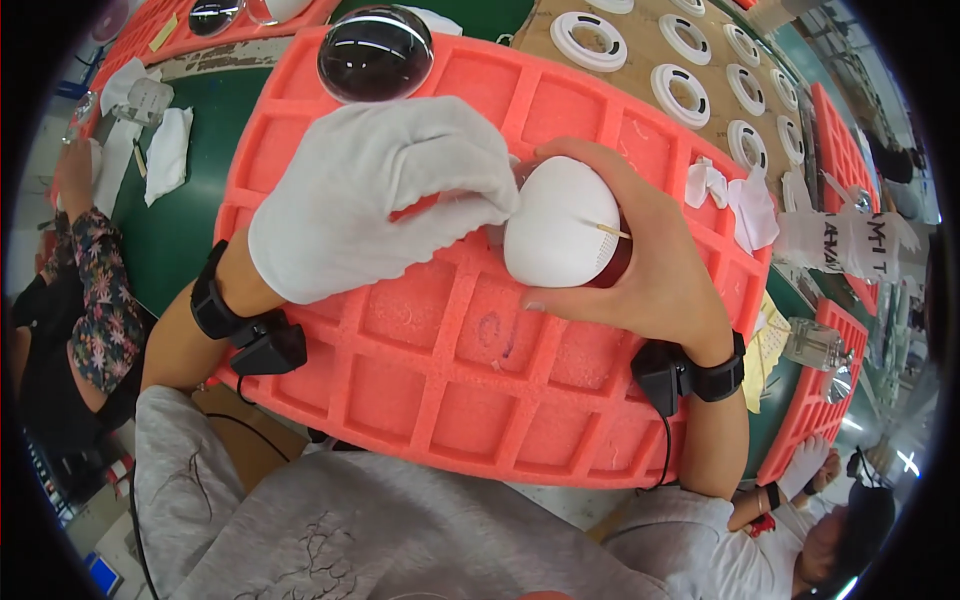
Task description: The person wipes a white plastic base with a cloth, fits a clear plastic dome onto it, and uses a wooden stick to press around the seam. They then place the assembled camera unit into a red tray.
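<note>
My right hand, bare, wraps round a smooth white rounded housing with a dark red-brown part showing along its right side. A thin pale-yellow stick-like piece lies across the housing's right side. In a white fabric glove, my left hand is closed in a pinch against the housing's left edge. Whatever is between its fingertips is hidden. Behind the fingers, a see-through reddish edge shows. Beyond my left hand, a glossy black dome rests on the red foam tray under both hands.
Several white rings lie on brown cardboard at the far right. Crumpled white cloths sit on the tray's right edge. A clear bottle stands at left, another at right. Other people work on both sides.
</note>
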Tool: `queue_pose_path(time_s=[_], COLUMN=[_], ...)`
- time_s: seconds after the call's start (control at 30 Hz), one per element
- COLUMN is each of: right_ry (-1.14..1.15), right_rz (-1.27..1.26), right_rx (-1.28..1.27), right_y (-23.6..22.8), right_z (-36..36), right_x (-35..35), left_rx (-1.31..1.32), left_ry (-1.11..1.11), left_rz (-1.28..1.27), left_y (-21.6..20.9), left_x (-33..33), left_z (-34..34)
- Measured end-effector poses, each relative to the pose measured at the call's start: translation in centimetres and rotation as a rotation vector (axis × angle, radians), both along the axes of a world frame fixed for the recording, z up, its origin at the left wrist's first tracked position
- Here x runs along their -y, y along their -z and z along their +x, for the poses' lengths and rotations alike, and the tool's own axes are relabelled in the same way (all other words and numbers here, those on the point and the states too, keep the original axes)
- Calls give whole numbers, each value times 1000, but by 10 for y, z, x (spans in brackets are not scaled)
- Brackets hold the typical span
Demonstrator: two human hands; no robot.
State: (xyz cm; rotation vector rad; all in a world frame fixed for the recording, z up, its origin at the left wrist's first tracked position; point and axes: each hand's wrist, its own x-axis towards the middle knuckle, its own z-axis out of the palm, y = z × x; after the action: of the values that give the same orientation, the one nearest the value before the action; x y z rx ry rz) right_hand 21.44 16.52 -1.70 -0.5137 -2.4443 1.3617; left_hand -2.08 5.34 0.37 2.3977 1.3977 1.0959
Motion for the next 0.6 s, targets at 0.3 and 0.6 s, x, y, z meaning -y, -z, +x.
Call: queue_pose_path(time_s=[0.3,0.6], right_ry=[-32,-26], right_rz=[10,11], right_rx=[6,54], right_y=[-2,-4], right_z=[-2,-1], right_x=[0,1], left_rx=[315,476], left_ry=[85,124], left_rz=[-291,-527], left_y=[11,15], left_x=[-3,-4], left_z=[-7,-12])
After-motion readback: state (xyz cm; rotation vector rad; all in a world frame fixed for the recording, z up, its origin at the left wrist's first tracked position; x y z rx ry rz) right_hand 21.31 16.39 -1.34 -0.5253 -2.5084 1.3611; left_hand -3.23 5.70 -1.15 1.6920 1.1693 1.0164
